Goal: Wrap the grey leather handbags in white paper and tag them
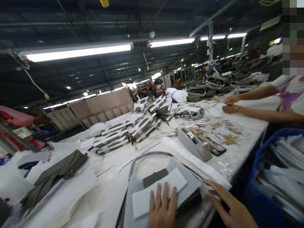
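My left hand (162,204) lies flat, fingers spread, on a white foam sheet (142,199). The sheet rests on a bag (155,178) with an olive patch showing and a pale grey covering around it. A grey-wrapped strap (152,154) arches from the bag's far side. At the bag's right edge is my right hand (234,207), its fingers apart and nothing visible in them; whether the fingertips touch the edge I cannot tell. Beyond the bag stands a grey tape dispenser (194,144).
Several wrapped olive straps (142,126) are heaped mid-table. Paper tags (217,125) and a dark phone (217,148) lie behind the dispenser. Olive pieces (57,174) are at left. A blue bin (254,183) with white material stands right. A co-worker's hands (230,104) are across the table.
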A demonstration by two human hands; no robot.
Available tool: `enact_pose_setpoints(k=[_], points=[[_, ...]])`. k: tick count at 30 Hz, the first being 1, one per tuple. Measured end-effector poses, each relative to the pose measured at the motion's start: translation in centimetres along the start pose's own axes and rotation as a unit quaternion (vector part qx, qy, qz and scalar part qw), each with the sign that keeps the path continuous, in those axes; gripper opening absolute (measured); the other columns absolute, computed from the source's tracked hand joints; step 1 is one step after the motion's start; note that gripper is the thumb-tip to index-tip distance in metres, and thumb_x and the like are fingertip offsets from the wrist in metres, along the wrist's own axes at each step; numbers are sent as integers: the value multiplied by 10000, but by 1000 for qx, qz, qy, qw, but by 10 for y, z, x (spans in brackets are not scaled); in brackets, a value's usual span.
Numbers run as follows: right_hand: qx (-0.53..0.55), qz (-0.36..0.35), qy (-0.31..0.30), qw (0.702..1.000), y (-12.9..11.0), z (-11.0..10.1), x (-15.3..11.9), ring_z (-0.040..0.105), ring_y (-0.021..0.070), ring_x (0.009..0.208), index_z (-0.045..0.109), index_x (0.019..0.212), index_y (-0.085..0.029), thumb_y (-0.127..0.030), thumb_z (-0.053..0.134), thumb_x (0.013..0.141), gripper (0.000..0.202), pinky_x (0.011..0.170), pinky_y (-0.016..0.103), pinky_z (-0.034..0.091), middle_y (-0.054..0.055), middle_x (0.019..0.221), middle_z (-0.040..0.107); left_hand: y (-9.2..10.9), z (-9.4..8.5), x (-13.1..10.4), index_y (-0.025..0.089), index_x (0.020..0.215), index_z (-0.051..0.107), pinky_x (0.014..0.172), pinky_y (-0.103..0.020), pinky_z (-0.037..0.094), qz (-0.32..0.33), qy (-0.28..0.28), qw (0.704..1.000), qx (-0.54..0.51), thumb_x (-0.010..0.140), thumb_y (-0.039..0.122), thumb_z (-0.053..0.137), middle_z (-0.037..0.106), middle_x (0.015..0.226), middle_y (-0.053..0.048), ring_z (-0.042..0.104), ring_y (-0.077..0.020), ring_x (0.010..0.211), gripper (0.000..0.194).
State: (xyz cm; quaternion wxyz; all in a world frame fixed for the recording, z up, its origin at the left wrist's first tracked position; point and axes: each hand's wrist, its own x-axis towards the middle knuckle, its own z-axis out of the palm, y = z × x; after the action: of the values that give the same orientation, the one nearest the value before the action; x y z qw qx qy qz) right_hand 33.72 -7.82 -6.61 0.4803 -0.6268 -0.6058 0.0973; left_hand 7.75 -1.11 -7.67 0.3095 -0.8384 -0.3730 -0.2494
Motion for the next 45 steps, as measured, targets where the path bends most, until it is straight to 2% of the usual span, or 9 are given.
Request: enact_pose_setpoints(k=[3, 10, 14, 19, 25, 33, 36, 40, 45], points=[[47, 111, -94, 988, 1, -1, 3, 702, 313, 1025, 612, 1332, -268, -584, 527, 866, 570, 926, 426, 589, 84, 1166, 716, 0, 13, -5, 348, 1442, 466, 915, -532, 530, -8, 17, 1000, -4, 805, 395, 717, 576, 1400, -44, 552, -347, 1252, 686], [104, 143, -218, 960, -19, 4, 39, 704, 308, 885, 708, 1113, -219, -537, 615, 763, 482, 826, 415, 569, 64, 938, 756, -4, 6, -1, 355, 1419, 495, 931, -472, 534, -12, 44, 998, -46, 898, 421, 620, 600, 1371, -12, 598, -298, 1208, 540], [249, 199, -211, 924, -47, 4, 39, 680, 279, 943, 678, 1104, -216, -420, 708, 705, 450, 875, 409, 547, 46, 1006, 736, -12, -22, 0, 303, 1482, 405, 1044, -467, 482, -6, -8, 998, -61, 946, 261, 515, 486, 1483, -17, 486, -285, 1339, 549], [482, 296, -203, 799, -89, 17, 35, 671, 251, 1026, 604, 1192, -222, -245, 703, 698, 504, 886, 400, 563, 69, 1119, 705, -27, -50, -6, 256, 1523, 319, 1104, -494, 430, -12, -67, 997, -48, 927, 91, 435, 357, 1566, -53, 351, -287, 1433, 630], [494, 313, -166, 794, -120, 32, 46, 699, 235, 920, 584, 1068, -186, -279, 792, 649, 477, 865, 391, 576, 59, 947, 719, -37, -61, -6, 142, 1545, 231, 1117, -569, 391, -42, -61, 994, -79, 949, 304, 542, 297, 1581, -169, 271, -352, 1461, 692], [299, 107, -329, 890, -64, -1, 77, 721, 219, 779, 649, 980, -158, -580, 580, 891, 437, 736, 369, 600, 69, 874, 723, -55, -51, -9, 184, 1567, 143, 1093, -507, 436, -55, -32, 995, -79, 987, 217, 469, 373, 1549, -143, 333, -316, 1438, 666], [15, -81, -234, 969, -16, -22, 105, 719, 227, 844, 697, 977, -173, -408, 489, 980, 314, 842, 389, 574, 90, 933, 740, -59, -52, -8, 191, 1570, 123, 1109, -511, 425, -72, -35, 993, -92, 987, 191, 456, 382, 1544, -134, 331, -307, 1440, 671], [-182, -222, -200, 937, 32, -23, 133, 617, 258, 1184, 648, 1227, -185, -153, 534, 904, 344, 1003, 410, 510, 137, 1307, 634, -59, -53, -7, 196, 1569, 141, 1117, -502, 421, -82, -19, 991, -99, 985, 188, 446, 411, 1529, -127, 347, -302, 1432, 659], [-228, -222, -238, 918, 43, -3, 144, 664, 269, 1076, 719, 1077, -163, -101, 617, 829, 276, 933, 378, 525, 132, 1172, 703, -56, -53, -6, 215, 1567, 159, 1126, -501, 413, -96, -8, 989, -111, 987, 184, 421, 413, 1530, -112, 350, -297, 1430, 638]])
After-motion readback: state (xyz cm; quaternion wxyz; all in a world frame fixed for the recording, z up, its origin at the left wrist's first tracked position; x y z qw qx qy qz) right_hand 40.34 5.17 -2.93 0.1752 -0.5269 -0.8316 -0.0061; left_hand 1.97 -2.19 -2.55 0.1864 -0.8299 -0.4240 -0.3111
